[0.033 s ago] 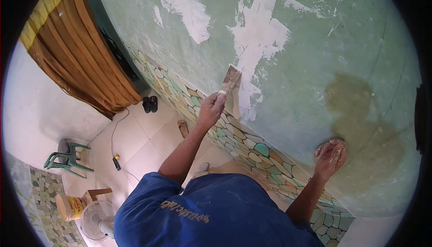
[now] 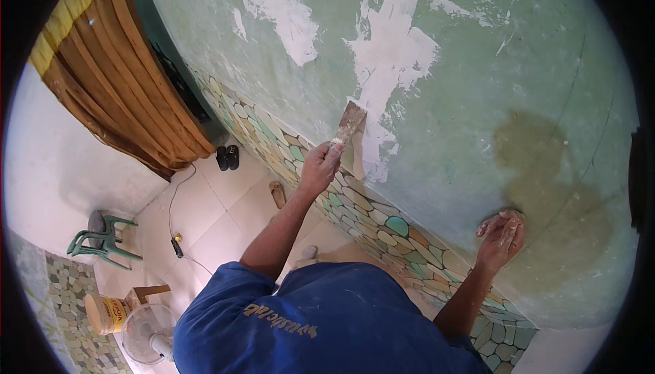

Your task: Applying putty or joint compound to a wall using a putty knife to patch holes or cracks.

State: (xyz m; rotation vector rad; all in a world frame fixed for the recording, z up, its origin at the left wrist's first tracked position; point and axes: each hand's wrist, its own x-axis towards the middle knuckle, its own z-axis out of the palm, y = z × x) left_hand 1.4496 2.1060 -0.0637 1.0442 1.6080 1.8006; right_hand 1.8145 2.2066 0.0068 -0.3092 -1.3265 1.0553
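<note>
My left hand (image 2: 321, 169) is closed round the handle of a putty knife (image 2: 352, 119). The knife's whitish-smeared blade points up at the green wall (image 2: 457, 122), beside the lower part of a long white filler patch (image 2: 385, 67). I cannot tell whether the blade touches the wall. Farther right, my right hand (image 2: 501, 237) is close to the wall with its fingers bent inward, coated in pale filler. What those fingers hold, if anything, is hidden. A second white filler patch (image 2: 283, 16) lies up and left of the knife.
Stone-pattern tiling (image 2: 368, 214) runs along the wall's lower part. On the left are an orange-brown curtain (image 2: 116, 74), a green chair (image 2: 102, 237), a bucket (image 2: 106, 314) and a fan (image 2: 147, 333). A cable (image 2: 170, 203), black footwear (image 2: 227, 158) and a brown shoe (image 2: 277, 195) lie on the floor.
</note>
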